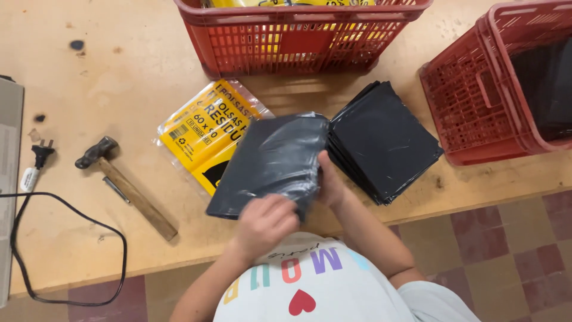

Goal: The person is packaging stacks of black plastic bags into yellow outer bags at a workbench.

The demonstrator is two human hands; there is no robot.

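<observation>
From the head view, you are gripping a folded black plastic bag [271, 161] at the centre of the frame: your left hand [265, 223] is closing over its lower edge, and your right hand [329, 182] is pinching its right edge. It is lying over a yellow bag packet [202, 128], just beside a stack of black bags [384, 140]. A hammer [125, 186] is lying at left.

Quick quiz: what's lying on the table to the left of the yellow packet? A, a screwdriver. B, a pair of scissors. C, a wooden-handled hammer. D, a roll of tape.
C: a hammer with a dark metal head and a wooden handle lies on the table left of the yellow packet, apart from both hands, which hold the folded black plastic bag.
</observation>
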